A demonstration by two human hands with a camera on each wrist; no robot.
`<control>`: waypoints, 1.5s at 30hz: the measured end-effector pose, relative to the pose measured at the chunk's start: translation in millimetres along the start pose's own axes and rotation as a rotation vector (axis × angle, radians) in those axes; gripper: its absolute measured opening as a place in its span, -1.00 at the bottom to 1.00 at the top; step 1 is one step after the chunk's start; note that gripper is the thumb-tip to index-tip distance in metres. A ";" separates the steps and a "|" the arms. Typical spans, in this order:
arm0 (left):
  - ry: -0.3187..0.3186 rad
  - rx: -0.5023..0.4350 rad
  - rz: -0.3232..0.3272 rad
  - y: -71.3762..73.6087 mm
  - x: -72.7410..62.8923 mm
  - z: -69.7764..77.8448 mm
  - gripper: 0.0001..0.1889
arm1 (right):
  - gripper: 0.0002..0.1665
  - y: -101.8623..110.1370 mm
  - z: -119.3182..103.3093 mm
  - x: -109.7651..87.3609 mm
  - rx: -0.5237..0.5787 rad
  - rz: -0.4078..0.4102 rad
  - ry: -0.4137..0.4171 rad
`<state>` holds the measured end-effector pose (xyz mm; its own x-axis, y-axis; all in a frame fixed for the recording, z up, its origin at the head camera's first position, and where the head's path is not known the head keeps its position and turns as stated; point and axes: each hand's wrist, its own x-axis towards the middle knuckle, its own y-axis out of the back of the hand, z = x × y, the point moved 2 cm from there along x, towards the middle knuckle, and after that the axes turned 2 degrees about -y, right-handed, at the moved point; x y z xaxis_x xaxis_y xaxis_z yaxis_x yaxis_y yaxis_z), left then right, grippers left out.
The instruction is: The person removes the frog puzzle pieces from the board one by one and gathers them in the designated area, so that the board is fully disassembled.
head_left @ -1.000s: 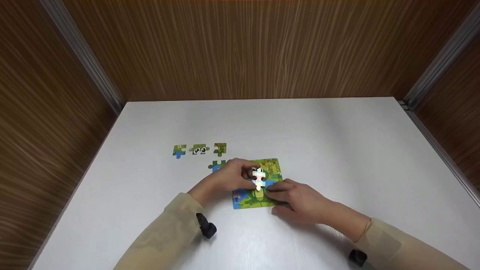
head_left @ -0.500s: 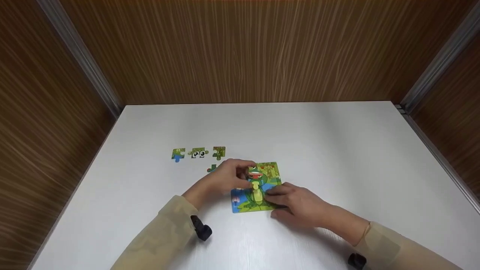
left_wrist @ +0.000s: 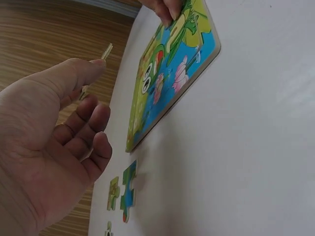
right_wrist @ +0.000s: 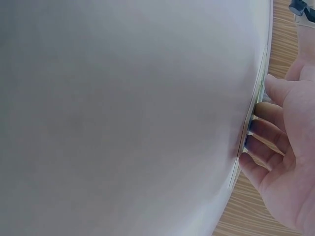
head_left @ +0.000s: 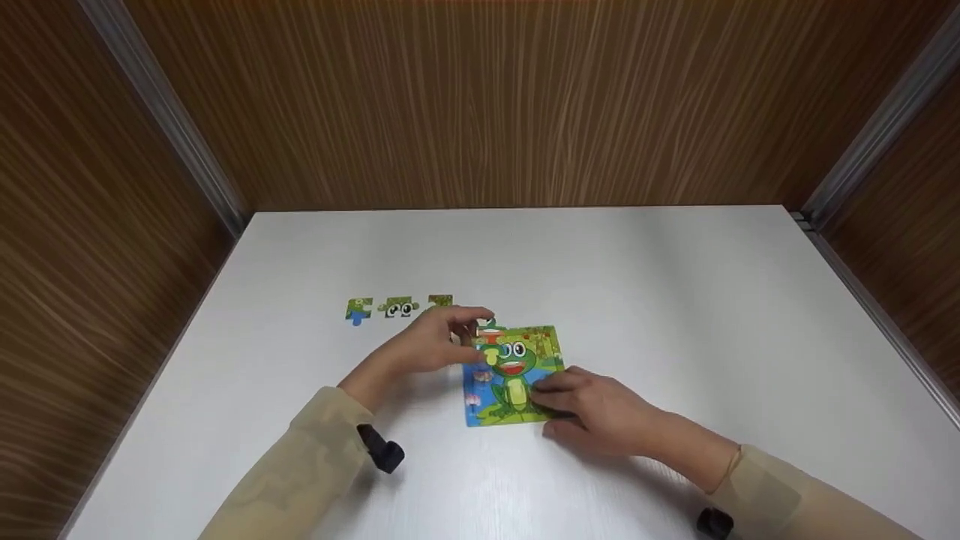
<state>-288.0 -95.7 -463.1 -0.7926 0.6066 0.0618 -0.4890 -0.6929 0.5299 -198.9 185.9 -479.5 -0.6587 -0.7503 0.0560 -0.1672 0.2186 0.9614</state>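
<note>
Between thumb and forefinger, my left hand (head_left: 427, 341) pinches a jigsaw piece (head_left: 491, 355) with a red mouth and a yellow knob. It is held raised over the upper left of a square frog puzzle board (head_left: 484, 412). In the left wrist view the same jigsaw piece (left_wrist: 108, 50) appears edge-on, clear of the table. The right hand (head_left: 604, 412) rests its fingertips on the lower right of the board, with the thumb near its front edge. Those fingers (right_wrist: 268, 132) look loosely bent in the right wrist view.
Loose pieces lie at the back left: a green-and-blue one (head_left: 358, 309), one with two eyes (head_left: 399, 307) and a green one (head_left: 441, 300) partly covered by my left hand. Another blue-and-green piece (left_wrist: 129, 189) lies near the board. Wood-grain panels (head_left: 480, 105) border the white table (head_left: 675, 300).
My left hand has moved the pinched piece left and up from the board's middle, uncovering the frog's printed face. The piece's bright glare is gone. My right hand stays nearly still.
</note>
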 end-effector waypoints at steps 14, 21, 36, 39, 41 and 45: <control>0.096 0.042 0.122 63.7 -32.3 -12.4 -0.34 | -0.47 -0.1 2.5 2.7 -0.004 0.031 0.013; 0.161 0.059 0.171 91.0 -48.3 -26.2 -0.34 | -0.47 0.0 2.2 3.6 0.002 0.030 0.018; 0.234 0.030 0.156 99.8 -63.8 -60.9 -0.32 | -0.45 0.0 -0.1 1.9 -0.007 0.030 0.018; 0.258 0.028 0.135 95.9 -64.6 -67.4 -0.29 | -0.46 0.2 -0.9 1.2 -0.002 0.035 0.012; 0.260 0.043 0.117 94.2 -65.1 -70.9 -0.27 | -0.46 0.4 -1.2 1.1 -0.002 0.033 0.009; 0.264 0.053 0.101 93.0 -65.7 -77.0 -0.26 | -0.45 0.7 -1.3 1.4 -0.005 0.028 0.006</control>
<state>-309.4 -230.1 -483.0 -0.9069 0.4087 -0.1022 -0.3890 -0.7191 0.5758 -199.0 184.2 -478.4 -0.6585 -0.7478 0.0845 -0.1449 0.2362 0.9608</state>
